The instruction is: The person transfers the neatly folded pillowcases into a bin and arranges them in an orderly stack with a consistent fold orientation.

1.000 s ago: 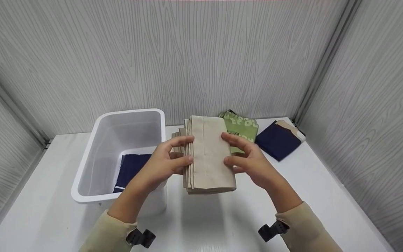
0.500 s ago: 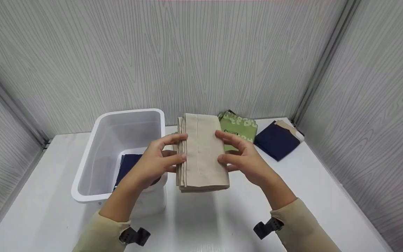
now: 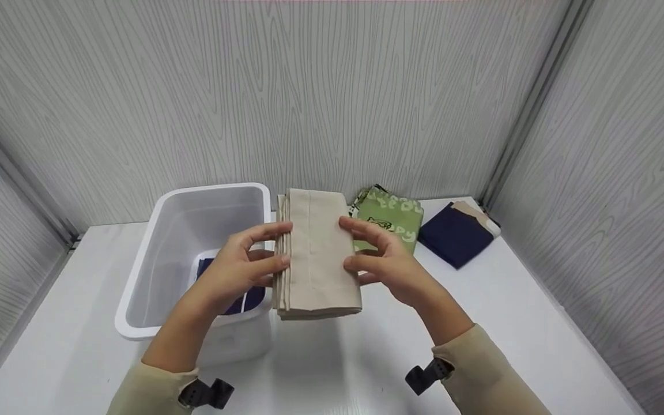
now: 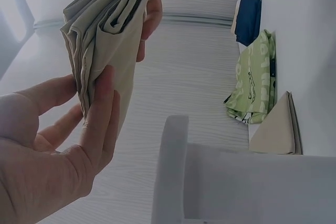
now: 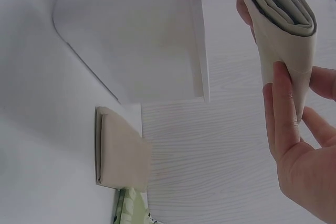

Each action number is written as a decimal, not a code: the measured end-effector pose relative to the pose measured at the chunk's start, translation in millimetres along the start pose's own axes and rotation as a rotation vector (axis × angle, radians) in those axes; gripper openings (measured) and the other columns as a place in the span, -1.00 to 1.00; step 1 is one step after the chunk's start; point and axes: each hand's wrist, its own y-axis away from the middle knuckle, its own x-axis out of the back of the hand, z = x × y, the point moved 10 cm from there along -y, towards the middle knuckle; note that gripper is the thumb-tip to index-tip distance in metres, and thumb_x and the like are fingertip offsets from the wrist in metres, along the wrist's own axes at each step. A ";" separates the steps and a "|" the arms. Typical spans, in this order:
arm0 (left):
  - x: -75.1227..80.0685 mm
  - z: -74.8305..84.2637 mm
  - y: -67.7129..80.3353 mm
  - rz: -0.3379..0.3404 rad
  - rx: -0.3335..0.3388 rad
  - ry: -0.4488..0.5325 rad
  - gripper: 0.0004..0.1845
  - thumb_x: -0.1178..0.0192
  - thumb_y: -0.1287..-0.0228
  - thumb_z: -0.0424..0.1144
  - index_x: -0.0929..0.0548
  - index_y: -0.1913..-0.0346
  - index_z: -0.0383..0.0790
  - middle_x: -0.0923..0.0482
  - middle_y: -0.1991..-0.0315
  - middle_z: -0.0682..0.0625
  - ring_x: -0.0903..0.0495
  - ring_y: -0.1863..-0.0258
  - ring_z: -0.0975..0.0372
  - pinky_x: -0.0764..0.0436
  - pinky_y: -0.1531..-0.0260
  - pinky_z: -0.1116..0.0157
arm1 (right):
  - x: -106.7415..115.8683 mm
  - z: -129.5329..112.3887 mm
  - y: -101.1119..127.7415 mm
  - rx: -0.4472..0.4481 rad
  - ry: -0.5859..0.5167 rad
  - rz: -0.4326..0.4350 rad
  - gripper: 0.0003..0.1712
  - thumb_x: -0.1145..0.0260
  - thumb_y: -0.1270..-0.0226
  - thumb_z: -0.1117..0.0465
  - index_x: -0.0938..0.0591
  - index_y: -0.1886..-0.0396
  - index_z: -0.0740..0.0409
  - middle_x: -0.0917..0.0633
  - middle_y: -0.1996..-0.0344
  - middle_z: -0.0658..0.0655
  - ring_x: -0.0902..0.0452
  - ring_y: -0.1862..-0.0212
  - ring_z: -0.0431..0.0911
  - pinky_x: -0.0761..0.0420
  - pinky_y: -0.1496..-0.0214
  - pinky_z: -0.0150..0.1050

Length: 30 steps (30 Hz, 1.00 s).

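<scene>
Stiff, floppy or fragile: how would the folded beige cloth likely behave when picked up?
The folded beige cloth probably handles as a firm bundle: it spans flat between left hand and right hand. Its layers gape on the left hand's side, so it might fan open if held loosely. Looking like fabric, it seems unlikely to break.

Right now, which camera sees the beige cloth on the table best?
The right wrist view: it shows most of that beige cloth. In the left wrist view, the white bin hides part. In the head view, I can't make it out.
</scene>
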 end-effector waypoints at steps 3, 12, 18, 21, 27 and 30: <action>3.9 0.2 2.3 0.008 0.002 0.003 -0.37 -0.25 -0.32 -0.44 -0.33 -0.43 -0.34 -0.27 -0.30 -0.26 -0.64 0.05 0.12 -0.73 0.19 0.15 | -3.1 -0.9 -2.7 0.003 -0.005 -0.003 -0.17 -0.40 -0.17 0.34 -0.40 -0.46 -0.09 -0.39 -0.35 0.15 -0.60 -0.09 0.06 -0.72 0.14 -0.03; 14.3 -1.4 7.9 0.020 0.016 -0.011 -0.36 -0.25 -0.33 -0.42 -0.33 -0.45 -0.28 -0.25 -0.32 -0.22 -0.65 -0.02 0.08 -0.73 0.15 0.11 | -11.6 -2.6 -6.9 0.016 -0.012 -0.027 -0.15 -0.38 -0.16 0.37 -0.38 -0.48 -0.03 -0.38 -0.37 0.19 -0.57 -0.15 0.09 -0.73 0.14 -0.01; 18.8 1.5 10.0 0.020 0.002 -0.020 -0.36 -0.26 -0.33 -0.41 -0.33 -0.44 -0.31 -0.25 -0.31 -0.25 -0.65 -0.01 0.08 -0.73 0.15 0.12 | -16.4 -3.1 -10.9 0.015 -0.026 -0.033 -0.15 -0.37 -0.15 0.38 -0.37 -0.48 -0.02 -0.38 -0.37 0.20 -0.57 -0.16 0.09 -0.73 0.16 -0.02; 20.8 3.8 10.8 0.020 -0.002 -0.029 -0.36 -0.26 -0.33 -0.40 -0.33 -0.44 -0.31 -0.26 -0.31 -0.25 -0.65 -0.02 0.08 -0.73 0.15 0.11 | -18.4 -4.5 -12.4 0.017 -0.028 -0.034 -0.15 -0.37 -0.15 0.38 -0.37 -0.48 -0.02 -0.38 -0.37 0.20 -0.57 -0.14 0.08 -0.73 0.17 -0.03; 27.5 2.2 13.6 0.036 0.006 -0.050 -0.36 -0.27 -0.33 -0.38 -0.34 -0.44 -0.28 -0.26 -0.32 -0.22 -0.64 -0.03 0.10 -0.73 0.14 0.13 | -23.6 -4.8 -15.5 0.027 -0.036 -0.046 -0.17 -0.36 -0.16 0.38 -0.39 -0.47 -0.03 -0.39 -0.37 0.18 -0.57 -0.14 0.09 -0.73 0.14 0.00; 29.9 0.8 15.4 0.040 0.011 -0.045 -0.36 -0.27 -0.33 -0.39 -0.34 -0.44 -0.29 -0.26 -0.32 -0.23 -0.65 -0.01 0.12 -0.73 0.16 0.13 | -26.2 -4.2 -17.0 0.027 -0.041 -0.050 -0.18 -0.36 -0.16 0.39 -0.40 -0.46 -0.03 -0.40 -0.36 0.17 -0.57 -0.13 0.09 -0.73 0.12 0.02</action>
